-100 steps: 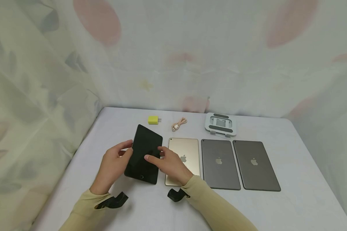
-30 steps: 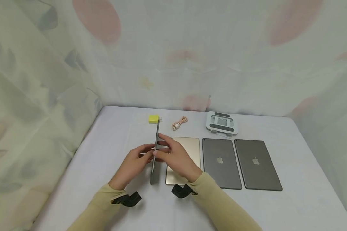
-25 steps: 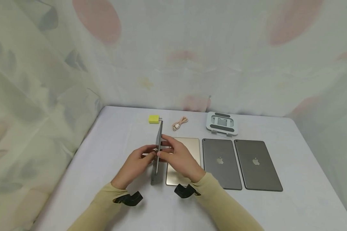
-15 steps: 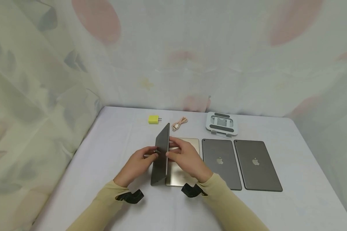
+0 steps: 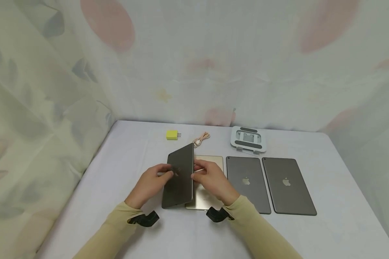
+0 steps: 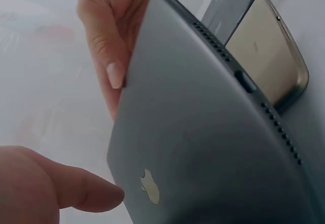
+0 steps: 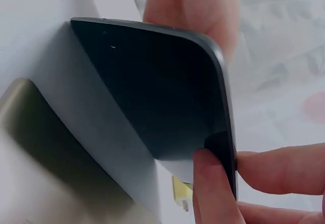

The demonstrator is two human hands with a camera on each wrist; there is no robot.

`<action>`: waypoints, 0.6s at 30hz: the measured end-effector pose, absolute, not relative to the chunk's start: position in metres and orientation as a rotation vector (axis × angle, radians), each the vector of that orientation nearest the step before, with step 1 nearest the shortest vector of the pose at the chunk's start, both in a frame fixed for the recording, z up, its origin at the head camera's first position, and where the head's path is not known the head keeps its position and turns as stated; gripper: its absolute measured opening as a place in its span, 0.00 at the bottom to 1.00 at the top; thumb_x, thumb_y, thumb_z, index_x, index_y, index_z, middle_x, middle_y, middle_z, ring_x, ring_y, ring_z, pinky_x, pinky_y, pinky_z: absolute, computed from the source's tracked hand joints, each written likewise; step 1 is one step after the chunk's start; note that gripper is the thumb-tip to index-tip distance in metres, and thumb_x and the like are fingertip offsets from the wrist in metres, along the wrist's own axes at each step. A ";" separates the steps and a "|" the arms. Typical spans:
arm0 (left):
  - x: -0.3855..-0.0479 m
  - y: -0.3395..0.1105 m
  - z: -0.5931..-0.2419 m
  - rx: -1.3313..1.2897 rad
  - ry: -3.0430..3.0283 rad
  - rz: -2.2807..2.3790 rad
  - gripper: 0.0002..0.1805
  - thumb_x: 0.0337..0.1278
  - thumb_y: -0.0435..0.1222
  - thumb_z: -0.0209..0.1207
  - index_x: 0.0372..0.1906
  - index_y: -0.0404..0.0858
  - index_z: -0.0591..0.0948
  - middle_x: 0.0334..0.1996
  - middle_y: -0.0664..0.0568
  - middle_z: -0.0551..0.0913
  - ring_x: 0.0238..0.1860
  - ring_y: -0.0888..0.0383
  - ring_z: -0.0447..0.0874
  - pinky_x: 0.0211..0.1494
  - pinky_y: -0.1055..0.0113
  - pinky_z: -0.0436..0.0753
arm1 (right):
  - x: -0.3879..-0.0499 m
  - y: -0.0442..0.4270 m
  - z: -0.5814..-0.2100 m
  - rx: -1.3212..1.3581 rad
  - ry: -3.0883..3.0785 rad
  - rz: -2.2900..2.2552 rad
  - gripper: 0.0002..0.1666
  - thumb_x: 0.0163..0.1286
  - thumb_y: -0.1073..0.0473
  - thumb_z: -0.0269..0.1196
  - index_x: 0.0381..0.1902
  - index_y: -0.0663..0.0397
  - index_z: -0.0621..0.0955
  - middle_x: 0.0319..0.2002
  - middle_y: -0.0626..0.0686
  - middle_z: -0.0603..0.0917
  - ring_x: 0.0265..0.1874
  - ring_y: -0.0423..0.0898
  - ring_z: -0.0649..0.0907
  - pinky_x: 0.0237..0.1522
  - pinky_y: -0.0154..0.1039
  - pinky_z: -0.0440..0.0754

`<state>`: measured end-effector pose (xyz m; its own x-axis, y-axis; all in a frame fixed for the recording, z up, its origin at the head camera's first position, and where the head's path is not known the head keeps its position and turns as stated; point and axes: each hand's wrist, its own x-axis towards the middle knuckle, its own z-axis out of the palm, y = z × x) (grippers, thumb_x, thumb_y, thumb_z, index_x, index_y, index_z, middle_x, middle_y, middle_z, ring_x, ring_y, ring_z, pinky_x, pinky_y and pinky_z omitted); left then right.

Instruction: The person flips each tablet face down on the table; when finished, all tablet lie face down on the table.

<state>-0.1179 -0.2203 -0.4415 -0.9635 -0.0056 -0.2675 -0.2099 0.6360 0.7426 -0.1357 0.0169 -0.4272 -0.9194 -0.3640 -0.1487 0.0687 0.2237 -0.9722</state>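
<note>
A dark grey tablet (image 5: 181,189) stands tilted above the table, its back with the apple logo facing me in the head view and its black screen (image 7: 147,87) showing in the right wrist view. My right hand (image 5: 215,181) pinches the right long edge, thumb at the edge and fingers on the screen side. Beside the logo, my left hand (image 5: 150,183) has its thumb and fingertips at the tablet's back, not wrapped round an edge; whether they press on it cannot be told. A gold tablet (image 5: 210,196) lies back up, partly hidden behind the held tablet and right hand.
Two more grey tablets (image 5: 247,196) lie back up to the right of the gold one. Along the far side of the white table (image 5: 343,201) are a yellow charger plug (image 5: 172,135), a coiled pink cable (image 5: 202,137) and a folded light-blue stand (image 5: 248,139). Patterned curtains (image 5: 194,54) hang behind.
The tablet, first screen up, has turned through edge-on so its back now faces me. My right hand has shifted right with its edge; my left hand moved from the left edge to the back.
</note>
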 end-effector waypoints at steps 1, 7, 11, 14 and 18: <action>-0.118 -0.221 -0.440 -0.181 2.621 1.225 0.29 0.78 0.50 0.57 0.74 0.42 0.78 0.71 0.44 0.83 0.68 0.43 0.85 0.64 0.49 0.87 | -0.136 0.016 -0.429 -0.266 2.165 -1.741 0.33 0.70 0.70 0.66 0.73 0.66 0.77 0.55 0.64 0.87 0.51 0.52 0.92 0.50 0.43 0.90; -0.115 -0.230 -0.438 -0.192 2.661 1.162 0.29 0.78 0.49 0.57 0.75 0.41 0.78 0.71 0.42 0.82 0.67 0.42 0.85 0.63 0.48 0.87 | -0.136 0.007 -0.437 -0.216 2.179 -1.740 0.32 0.69 0.71 0.66 0.71 0.68 0.79 0.50 0.62 0.87 0.43 0.45 0.89 0.46 0.37 0.89; -0.114 -0.236 -0.438 -0.188 2.693 1.141 0.29 0.77 0.50 0.57 0.74 0.40 0.79 0.70 0.42 0.83 0.65 0.43 0.87 0.62 0.48 0.87 | -0.135 0.003 -0.442 -0.202 2.126 -1.777 0.32 0.69 0.72 0.66 0.71 0.72 0.78 0.49 0.62 0.86 0.42 0.44 0.89 0.48 0.39 0.91; -0.114 -0.241 -0.438 -0.186 2.708 1.137 0.29 0.77 0.49 0.57 0.73 0.39 0.79 0.69 0.42 0.84 0.64 0.44 0.87 0.62 0.48 0.87 | -0.135 -0.001 -0.444 -0.187 2.084 -1.805 0.32 0.70 0.70 0.66 0.71 0.74 0.77 0.49 0.62 0.84 0.43 0.44 0.90 0.49 0.40 0.92; -0.115 -0.246 -0.438 -0.182 2.717 1.119 0.29 0.77 0.50 0.57 0.73 0.39 0.79 0.70 0.42 0.83 0.65 0.43 0.87 0.63 0.46 0.86 | -0.134 -0.005 -0.445 -0.169 2.033 -1.838 0.33 0.71 0.68 0.66 0.71 0.76 0.76 0.50 0.62 0.83 0.45 0.45 0.91 0.52 0.43 0.92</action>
